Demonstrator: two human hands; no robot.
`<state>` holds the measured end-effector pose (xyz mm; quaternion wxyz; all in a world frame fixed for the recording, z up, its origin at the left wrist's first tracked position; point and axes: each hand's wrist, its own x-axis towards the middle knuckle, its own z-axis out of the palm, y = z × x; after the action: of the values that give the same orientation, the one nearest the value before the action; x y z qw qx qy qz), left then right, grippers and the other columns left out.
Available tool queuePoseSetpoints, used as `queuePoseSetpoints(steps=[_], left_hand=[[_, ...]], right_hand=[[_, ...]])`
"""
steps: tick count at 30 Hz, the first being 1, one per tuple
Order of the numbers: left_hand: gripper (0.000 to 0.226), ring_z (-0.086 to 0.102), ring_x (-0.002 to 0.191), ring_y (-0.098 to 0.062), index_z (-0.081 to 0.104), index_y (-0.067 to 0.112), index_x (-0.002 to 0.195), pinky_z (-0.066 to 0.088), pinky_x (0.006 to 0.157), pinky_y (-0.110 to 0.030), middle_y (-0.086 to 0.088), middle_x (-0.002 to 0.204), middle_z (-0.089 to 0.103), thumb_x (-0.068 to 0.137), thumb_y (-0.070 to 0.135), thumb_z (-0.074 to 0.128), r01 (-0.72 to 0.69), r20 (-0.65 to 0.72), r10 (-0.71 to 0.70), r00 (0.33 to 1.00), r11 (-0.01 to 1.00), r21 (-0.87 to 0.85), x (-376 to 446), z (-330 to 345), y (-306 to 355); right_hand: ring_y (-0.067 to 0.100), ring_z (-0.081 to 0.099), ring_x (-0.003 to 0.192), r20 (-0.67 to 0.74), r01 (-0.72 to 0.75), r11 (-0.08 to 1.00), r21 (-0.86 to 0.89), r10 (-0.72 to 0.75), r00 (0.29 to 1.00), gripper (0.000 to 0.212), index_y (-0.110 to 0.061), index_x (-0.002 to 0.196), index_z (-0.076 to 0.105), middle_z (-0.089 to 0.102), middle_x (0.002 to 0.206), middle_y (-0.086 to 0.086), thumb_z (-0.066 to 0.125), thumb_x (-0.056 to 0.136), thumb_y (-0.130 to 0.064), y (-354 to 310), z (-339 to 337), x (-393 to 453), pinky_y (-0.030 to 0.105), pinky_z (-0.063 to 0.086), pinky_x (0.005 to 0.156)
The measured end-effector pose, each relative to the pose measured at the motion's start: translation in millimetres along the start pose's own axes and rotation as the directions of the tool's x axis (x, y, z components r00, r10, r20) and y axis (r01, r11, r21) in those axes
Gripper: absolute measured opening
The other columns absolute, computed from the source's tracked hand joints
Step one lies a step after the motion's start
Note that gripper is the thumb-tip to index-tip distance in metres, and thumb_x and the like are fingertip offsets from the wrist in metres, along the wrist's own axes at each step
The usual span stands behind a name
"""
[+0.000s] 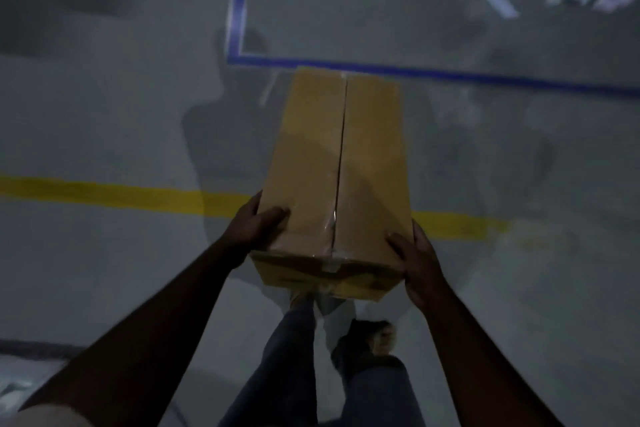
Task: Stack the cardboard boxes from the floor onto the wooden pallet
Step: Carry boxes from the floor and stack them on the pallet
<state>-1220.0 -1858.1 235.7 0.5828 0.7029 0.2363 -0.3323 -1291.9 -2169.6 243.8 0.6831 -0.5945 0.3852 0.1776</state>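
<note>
Both hands carry one long taped cardboard box point(341, 166) clear of the grey floor point(104, 114), above a yellow line point(104, 192), the left hand point(258, 224) and right hand point(417, 263) each gripping a near corner, thumbs on top.

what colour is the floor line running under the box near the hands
Yellow. The floor line passes beneath the held cardboard box; it shows clearly in the head view.
</note>
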Motion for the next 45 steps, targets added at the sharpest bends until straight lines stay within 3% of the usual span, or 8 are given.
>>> queuePoseSetpoints(steps=[4,8,15,19,21,26,38,45], left_hand=[[0.031,0.069,0.089,-0.016,0.067,0.015,0.122,0.055,0.076,-0.026,0.0,0.102,0.075,0.093,0.007,0.065,-0.082,-0.091,0.07,0.993,0.986,-0.142,-50.9,-54.7,78.8],[0.039,0.072,0.1,-0.02,0.067,0.014,0.125,0.055,0.081,-0.027,-0.003,0.111,0.077,0.085,0.017,0.07,-0.159,-0.153,0.12,0.981,0.948,-0.275,-60.8,-110.8,138.0],[0.043,0.071,0.107,-0.031,0.071,0.019,0.12,0.053,0.096,-0.044,-0.006,0.111,0.077,0.077,0.028,0.074,-0.265,-0.301,0.172,0.938,0.915,-0.304,12.2,-209.4,246.4],[0.018,0.07,0.1,-0.026,0.069,0.028,0.106,0.055,0.083,-0.033,0.002,0.097,0.076,0.092,0.017,0.072,-0.318,-0.391,0.185,0.902,0.896,-0.309,59.7,-277.6,314.0],[0.024,0.072,0.1,-0.024,0.068,0.026,0.116,0.057,0.086,-0.034,0.003,0.102,0.076,0.094,0.018,0.07,-0.334,-0.414,0.19,0.89,0.891,-0.308,80.0,-317.5,340.0],[0.056,0.071,0.104,-0.027,0.062,0.024,0.136,0.058,0.093,-0.046,-0.003,0.118,0.073,0.084,0.041,0.075,-0.32,-0.441,0.168,0.882,0.899,-0.298,127.8,-418.9,391.5],[0.036,0.074,0.097,-0.028,0.069,0.016,0.121,0.058,0.084,-0.039,-0.009,0.111,0.076,0.088,0.028,0.077,-0.323,-0.452,0.153,0.879,0.888,-0.328,286.4,-743.2,495.0],[0.046,0.074,0.104,-0.022,0.067,0.015,0.128,0.057,0.093,-0.037,-0.003,0.114,0.076,0.086,0.031,0.08,-0.331,-0.362,0.223,0.905,0.904,-0.27,363.2,-900.4,595.8]], right_hand=[[0.033,0.068,0.117,0.11,0.091,0.989,-0.112,-0.079,0.991,0.057,-0.019,0.143,0.057,0.071,0.129,0.006,0.072,0.088,-0.023,-108.0,56.6,-35.0,0.059,0.053,0.103],[0.029,0.07,0.115,0.18,0.218,0.959,-0.18,-0.186,0.966,0.052,-0.018,0.139,0.06,0.073,0.125,0.006,0.067,0.088,-0.018,-200.5,126.3,-29.7,0.052,0.052,0.105],[0.022,0.071,0.112,0.261,0.313,0.937,-0.154,-0.267,0.928,0.045,-0.02,0.137,0.062,0.074,0.122,0.002,0.066,0.094,-0.009,-316.3,259.8,57.6,0.035,0.056,0.095],[0.021,0.068,0.111,0.324,0.298,0.947,-0.122,-0.246,0.914,0.045,-0.02,0.138,0.059,0.072,0.122,0.002,0.065,0.095,-0.007,-378.8,344.7,104.7,0.03,0.056,0.088],[0.026,0.069,0.113,0.367,0.304,0.943,-0.138,-0.237,0.9,0.046,-0.018,0.139,0.059,0.072,0.123,0.006,0.066,0.095,-0.009,-407.3,387.2,126.1,0.036,0.057,0.092],[0.032,0.069,0.112,0.433,0.314,0.927,-0.208,-0.201,0.879,0.06,-0.024,0.137,0.06,0.073,0.121,0.006,0.072,0.079,-0.03,-473.5,498.7,169.6,0.051,0.058,0.096],[0.03,0.071,0.108,0.415,0.317,0.922,-0.224,-0.204,0.887,0.045,-0.019,0.137,0.06,0.074,0.117,0.008,0.068,0.093,-0.015,-567.6,843.5,274.5,0.036,0.059,0.079],[0.027,0.069,0.114,0.384,0.307,0.937,-0.168,-0.225,0.895,0.064,-0.021,0.141,0.057,0.072,0.125,0.005,0.074,0.08,-0.029,-635.1,994.9,320.9,0.041,0.059,0.094]])
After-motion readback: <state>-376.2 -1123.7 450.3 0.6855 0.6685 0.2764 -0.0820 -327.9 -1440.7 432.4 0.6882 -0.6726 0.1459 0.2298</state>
